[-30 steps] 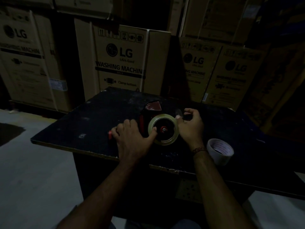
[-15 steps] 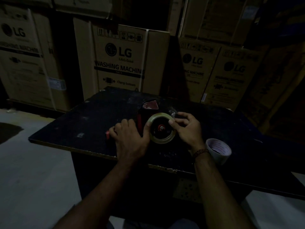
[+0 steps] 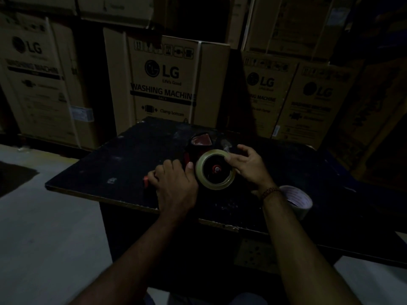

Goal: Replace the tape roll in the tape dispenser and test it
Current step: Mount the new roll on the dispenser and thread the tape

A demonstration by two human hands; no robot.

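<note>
A red and black tape dispenser (image 3: 199, 140) lies on its side on the dark table (image 3: 123, 155). A clear tape roll (image 3: 214, 170) sits on its red hub. My left hand (image 3: 176, 186) presses down on the dispenser's handle, whose red end shows at the hand's left. My right hand (image 3: 246, 166) rests against the roll's upper right edge, thumb and forefinger pinched on the loose tape end there. A second roll with a white core (image 3: 297, 199) lies on the table, partly behind my right wrist.
Large cardboard washing machine boxes (image 3: 163, 80) stand stacked close behind the table and to both sides. A pale floor (image 3: 44, 227) lies to the left below the table's front edge. The light is dim.
My right hand came back from behind the roll to its upper right edge and pinched the tape there. The left hand stayed on the handle.
</note>
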